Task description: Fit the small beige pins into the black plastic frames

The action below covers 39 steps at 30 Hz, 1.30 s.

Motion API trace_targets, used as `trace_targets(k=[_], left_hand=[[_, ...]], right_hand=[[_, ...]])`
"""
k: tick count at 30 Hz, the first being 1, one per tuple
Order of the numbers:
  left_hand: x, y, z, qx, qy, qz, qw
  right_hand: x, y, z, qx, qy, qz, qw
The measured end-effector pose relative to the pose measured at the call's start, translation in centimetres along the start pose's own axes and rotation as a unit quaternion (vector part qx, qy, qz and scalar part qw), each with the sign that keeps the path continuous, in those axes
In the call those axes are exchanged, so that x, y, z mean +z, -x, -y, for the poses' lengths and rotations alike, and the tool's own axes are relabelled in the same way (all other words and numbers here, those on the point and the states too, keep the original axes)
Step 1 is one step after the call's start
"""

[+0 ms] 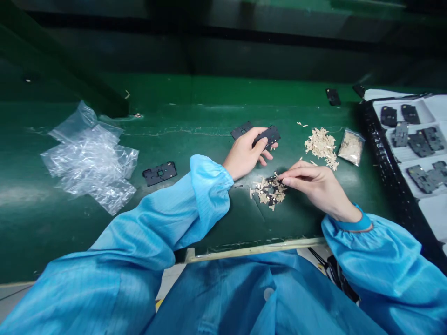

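In my left hand [248, 151] is a flat black plastic plate [271, 136] with small cut-outs, gripped between thumb and fingers above the bench. A second black plate [241, 130] lies on the bench just behind that hand. My right hand [310, 181] has thumb and forefinger pinched at the edge of a small heap of beige and black pieces [269, 190]. What sits between those fingertips is too small to make out. Beyond my right hand lies a larger pile of small beige strips [320, 145], beside a clear zip bag [351, 147] filled with similar strips.
Crumpled clear plastic bags [92, 156] pile up at the left. Another black plate [159, 173] lies between them and my left sleeve. A black-edged tray [424, 163] with white compartments holds several black parts on the right. One black part [333, 97] lies at the back right.
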<state>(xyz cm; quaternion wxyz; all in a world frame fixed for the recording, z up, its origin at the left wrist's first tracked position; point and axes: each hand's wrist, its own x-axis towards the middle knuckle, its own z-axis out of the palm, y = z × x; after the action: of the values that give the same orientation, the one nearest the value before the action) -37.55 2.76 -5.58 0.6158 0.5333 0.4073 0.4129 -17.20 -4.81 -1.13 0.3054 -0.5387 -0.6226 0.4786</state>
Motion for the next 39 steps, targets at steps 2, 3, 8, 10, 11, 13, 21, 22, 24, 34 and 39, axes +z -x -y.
trace_targets(k=[2, 3, 8, 10, 11, 13, 21, 22, 24, 34, 39], left_hand=[[-0.1, -0.2, -0.2, 0.004, -0.002, 0.014, 1.000], [-0.1, -0.2, -0.3, 0.008, -0.005, 0.022, 1.000], [-0.6, -0.9, 0.0, 0.027, -0.026, 0.036, 0.999], [-0.9, -1.6, 0.3, 0.038, -0.052, 0.022, 0.998], [-1.1, -2.1, 0.3, 0.042, -0.065, 0.014, 0.997], [-1.4, -2.9, 0.2, 0.046, -0.085, -0.008, 0.995], [-1.6, -3.3, -0.3, 0.070, -0.130, -0.021, 0.989], [-1.5, -3.1, -0.3, 0.070, -0.131, -0.022, 0.989], [-1.4, -2.9, -0.2, 0.065, -0.126, -0.037, 0.989], [-0.4, -2.1, -0.2, 0.060, -0.114, -0.095, 0.987], [-0.5, -2.0, -0.3, 0.064, -0.126, -0.095, 0.985]], right_hand=[[-0.3, 0.2, 0.1, 0.043, -0.026, 0.021, 0.999], [-0.4, 0.3, 0.2, 0.064, -0.048, 0.035, 0.996], [-0.7, -1.5, 0.2, 0.021, -0.119, 0.039, 0.992], [-0.7, -3.5, 0.0, -0.020, -0.128, 0.016, 0.991], [-0.6, -4.7, -0.2, -0.037, -0.133, 0.005, 0.990], [-0.3, -7.1, -0.5, -0.063, -0.142, -0.020, 0.988], [1.5, -9.6, -2.7, -0.069, -0.168, -0.054, 0.982], [1.5, -9.4, -2.7, -0.066, -0.165, -0.053, 0.983], [1.4, -9.1, -2.6, -0.065, -0.165, -0.057, 0.983], [1.5, -8.7, -1.9, -0.060, -0.145, -0.080, 0.984], [1.7, -8.7, -2.0, -0.068, -0.140, -0.094, 0.983]])
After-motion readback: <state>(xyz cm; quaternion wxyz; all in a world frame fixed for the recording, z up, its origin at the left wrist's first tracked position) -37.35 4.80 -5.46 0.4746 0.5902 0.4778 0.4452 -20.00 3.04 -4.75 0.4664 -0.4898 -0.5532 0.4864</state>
